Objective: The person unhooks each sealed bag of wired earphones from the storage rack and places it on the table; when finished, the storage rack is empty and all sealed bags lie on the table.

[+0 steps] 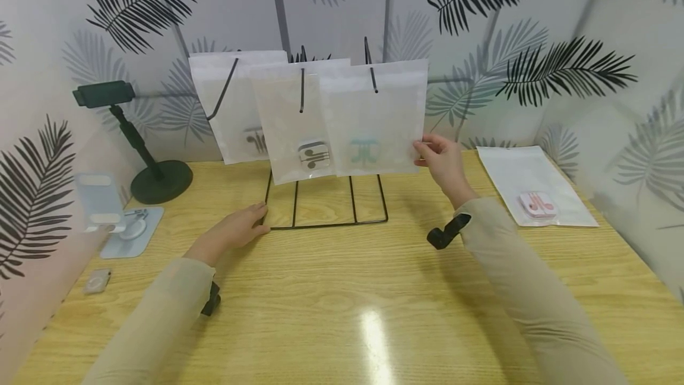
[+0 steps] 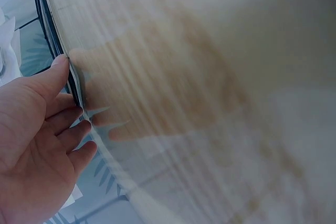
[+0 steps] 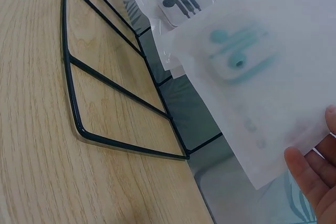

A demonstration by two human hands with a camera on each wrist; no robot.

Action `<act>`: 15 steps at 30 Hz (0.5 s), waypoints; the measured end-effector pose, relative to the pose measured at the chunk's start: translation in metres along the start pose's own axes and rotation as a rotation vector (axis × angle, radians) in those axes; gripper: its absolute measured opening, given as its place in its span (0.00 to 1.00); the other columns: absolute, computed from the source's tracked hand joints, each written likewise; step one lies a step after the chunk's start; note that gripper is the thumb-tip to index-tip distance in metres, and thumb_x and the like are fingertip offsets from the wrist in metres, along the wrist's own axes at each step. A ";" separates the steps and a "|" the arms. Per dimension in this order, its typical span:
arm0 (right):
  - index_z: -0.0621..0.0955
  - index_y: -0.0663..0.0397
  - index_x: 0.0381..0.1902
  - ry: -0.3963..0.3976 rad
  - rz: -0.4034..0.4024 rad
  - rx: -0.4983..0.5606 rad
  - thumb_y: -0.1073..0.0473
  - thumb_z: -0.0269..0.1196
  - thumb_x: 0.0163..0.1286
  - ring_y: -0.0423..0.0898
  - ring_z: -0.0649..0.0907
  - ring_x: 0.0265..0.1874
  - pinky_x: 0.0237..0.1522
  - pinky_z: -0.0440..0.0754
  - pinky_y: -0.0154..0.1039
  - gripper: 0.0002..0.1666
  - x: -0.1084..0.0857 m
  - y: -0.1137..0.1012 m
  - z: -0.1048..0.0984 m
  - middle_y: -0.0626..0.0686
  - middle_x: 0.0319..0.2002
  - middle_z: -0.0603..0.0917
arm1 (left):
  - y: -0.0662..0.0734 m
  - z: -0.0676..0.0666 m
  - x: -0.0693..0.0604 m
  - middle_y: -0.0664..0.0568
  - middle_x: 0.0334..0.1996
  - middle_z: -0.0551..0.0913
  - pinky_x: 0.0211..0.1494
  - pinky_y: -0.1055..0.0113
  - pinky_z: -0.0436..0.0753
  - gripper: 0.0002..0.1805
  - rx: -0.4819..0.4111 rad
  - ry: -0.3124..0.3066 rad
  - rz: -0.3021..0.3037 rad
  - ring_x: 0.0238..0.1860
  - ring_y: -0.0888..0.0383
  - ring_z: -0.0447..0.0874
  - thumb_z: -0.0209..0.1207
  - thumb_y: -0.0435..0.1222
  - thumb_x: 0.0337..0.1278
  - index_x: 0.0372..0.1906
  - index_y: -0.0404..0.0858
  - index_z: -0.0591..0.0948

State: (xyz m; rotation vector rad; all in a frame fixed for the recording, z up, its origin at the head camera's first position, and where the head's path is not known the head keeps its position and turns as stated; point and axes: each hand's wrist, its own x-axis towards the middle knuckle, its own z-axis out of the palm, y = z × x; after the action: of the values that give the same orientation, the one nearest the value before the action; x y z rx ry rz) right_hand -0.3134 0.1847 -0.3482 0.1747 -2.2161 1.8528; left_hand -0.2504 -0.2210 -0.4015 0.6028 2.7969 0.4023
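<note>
A black wire display rack stands on the wooden table, and white pouches hang from its hooks. My right hand pinches the lower right edge of the rightmost pouch, its thumb in front; teal earphones show blurred through it. The middle pouch holds a clear case of black earphones. Behind it to the left hangs another pouch with dark earphones inside. At the front left corner of the rack base, my left hand holds the wire between thumb and fingers.
To the right lies a white pouch with pink earphones. On the left stand a dark green stand and a pale blue folding holder. A small grey item lies near the left edge. A leaf-patterned wall backs the table.
</note>
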 end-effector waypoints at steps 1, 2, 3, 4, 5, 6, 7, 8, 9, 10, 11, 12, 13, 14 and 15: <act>0.78 0.72 0.46 0.005 -0.008 -0.009 0.60 0.59 0.67 0.40 0.80 0.27 0.33 0.82 0.32 0.18 0.000 0.000 0.000 0.53 0.35 0.81 | 0.000 0.000 0.000 0.31 0.67 0.52 0.66 0.46 0.54 0.32 0.000 0.001 0.001 0.66 0.36 0.50 0.49 0.39 0.68 0.66 0.23 0.56; 0.78 0.71 0.46 0.012 -0.016 -0.021 0.60 0.59 0.67 0.40 0.80 0.26 0.33 0.82 0.32 0.17 -0.001 0.001 0.001 0.54 0.35 0.81 | 0.000 0.000 0.000 0.31 0.67 0.52 0.66 0.46 0.54 0.32 0.001 0.001 0.002 0.66 0.36 0.50 0.49 0.39 0.68 0.66 0.23 0.56; 0.78 0.72 0.45 0.017 -0.024 -0.034 0.60 0.59 0.67 0.40 0.81 0.25 0.33 0.82 0.32 0.18 -0.001 0.001 0.001 0.54 0.35 0.81 | 0.000 0.000 0.000 0.31 0.67 0.52 0.66 0.46 0.54 0.32 0.002 0.002 0.003 0.66 0.36 0.50 0.49 0.39 0.68 0.66 0.23 0.56; 0.78 0.71 0.45 0.026 -0.031 -0.045 0.59 0.59 0.67 0.40 0.81 0.24 0.32 0.82 0.32 0.18 -0.002 0.001 0.001 0.55 0.34 0.82 | 0.000 0.000 0.000 0.31 0.67 0.52 0.66 0.46 0.54 0.32 0.003 0.002 0.003 0.66 0.37 0.50 0.49 0.39 0.68 0.66 0.23 0.56; 0.78 0.71 0.44 0.033 -0.038 -0.055 0.59 0.58 0.67 0.40 0.81 0.23 0.32 0.82 0.31 0.17 -0.002 0.001 0.002 0.55 0.34 0.82 | -0.001 0.000 0.001 0.31 0.67 0.52 0.66 0.46 0.54 0.32 0.003 0.003 0.002 0.66 0.37 0.50 0.49 0.39 0.68 0.66 0.23 0.56; 0.78 0.71 0.44 0.042 -0.045 -0.065 0.59 0.58 0.67 0.39 0.81 0.23 0.32 0.82 0.31 0.17 -0.003 0.001 0.002 0.56 0.34 0.82 | -0.001 0.000 0.001 0.31 0.67 0.52 0.66 0.46 0.54 0.32 0.005 0.004 0.003 0.66 0.37 0.50 0.49 0.39 0.68 0.66 0.23 0.56; 0.79 0.70 0.43 0.050 -0.052 -0.076 0.59 0.58 0.67 0.39 0.81 0.22 0.32 0.82 0.31 0.17 -0.003 0.001 0.002 0.55 0.34 0.82 | -0.001 0.000 0.001 0.31 0.67 0.52 0.66 0.46 0.54 0.32 0.006 0.004 0.003 0.66 0.37 0.50 0.49 0.39 0.68 0.66 0.23 0.56; 0.79 0.70 0.43 0.057 -0.059 -0.087 0.58 0.58 0.67 0.39 0.80 0.21 0.31 0.82 0.30 0.17 -0.004 0.001 0.002 0.55 0.34 0.82 | -0.001 0.000 0.001 0.31 0.67 0.52 0.66 0.46 0.54 0.32 0.009 0.005 0.004 0.66 0.36 0.50 0.49 0.39 0.68 0.66 0.23 0.56; 0.79 0.70 0.43 0.063 -0.066 -0.093 0.58 0.58 0.67 0.38 0.80 0.21 0.31 0.82 0.30 0.16 -0.005 0.001 0.003 0.55 0.33 0.82 | -0.001 0.000 0.001 0.31 0.67 0.52 0.66 0.46 0.54 0.32 0.011 0.005 0.004 0.66 0.36 0.50 0.48 0.39 0.68 0.66 0.23 0.56; 0.79 0.69 0.43 0.071 -0.072 -0.098 0.58 0.58 0.67 0.38 0.80 0.21 0.31 0.82 0.30 0.16 -0.005 0.001 0.003 0.55 0.33 0.82 | -0.001 0.000 0.001 0.31 0.67 0.52 0.66 0.46 0.55 0.32 0.013 0.005 0.005 0.66 0.36 0.51 0.48 0.39 0.68 0.66 0.23 0.56; 0.79 0.69 0.43 0.074 -0.079 -0.102 0.58 0.58 0.67 0.38 0.80 0.20 0.30 0.81 0.30 0.16 -0.006 0.001 0.003 0.55 0.33 0.82 | -0.001 0.001 0.001 0.31 0.67 0.52 0.66 0.46 0.55 0.32 0.014 0.004 0.006 0.66 0.36 0.51 0.48 0.39 0.68 0.66 0.22 0.56; 0.80 0.69 0.43 0.076 -0.083 -0.103 0.58 0.58 0.67 0.38 0.80 0.20 0.30 0.81 0.29 0.16 -0.007 0.000 0.003 0.55 0.32 0.82 | -0.001 0.001 0.001 0.31 0.67 0.52 0.66 0.46 0.54 0.32 0.015 0.004 0.006 0.66 0.36 0.51 0.48 0.39 0.68 0.66 0.22 0.56; 0.80 0.69 0.43 0.076 -0.086 -0.101 0.59 0.58 0.67 0.37 0.80 0.20 0.30 0.81 0.29 0.16 -0.009 -0.001 0.003 0.55 0.32 0.82 | -0.002 0.001 0.001 0.31 0.67 0.52 0.66 0.46 0.54 0.32 0.015 0.003 0.007 0.66 0.36 0.50 0.48 0.39 0.68 0.66 0.22 0.56; 0.80 0.70 0.43 0.076 -0.089 -0.095 0.59 0.58 0.67 0.37 0.80 0.20 0.30 0.81 0.29 0.16 -0.010 -0.002 0.002 0.56 0.32 0.82 | -0.002 0.001 0.001 0.31 0.67 0.52 0.66 0.46 0.54 0.32 0.014 0.003 0.007 0.66 0.36 0.50 0.48 0.39 0.68 0.66 0.23 0.56; 0.80 0.70 0.42 0.077 -0.092 -0.092 0.60 0.58 0.67 0.38 0.80 0.19 0.30 0.81 0.29 0.15 -0.013 -0.004 0.002 0.57 0.31 0.82 | -0.002 0.001 0.001 0.31 0.67 0.52 0.66 0.46 0.54 0.32 0.014 0.002 0.007 0.66 0.36 0.50 0.48 0.39 0.68 0.66 0.23 0.56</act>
State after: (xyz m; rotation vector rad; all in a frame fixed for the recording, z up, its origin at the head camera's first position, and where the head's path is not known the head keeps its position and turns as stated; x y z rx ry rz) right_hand -0.3005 0.1809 -0.3480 0.1819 -2.1978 1.6780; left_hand -0.2519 -0.2219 -0.4030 0.6157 2.8024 0.3851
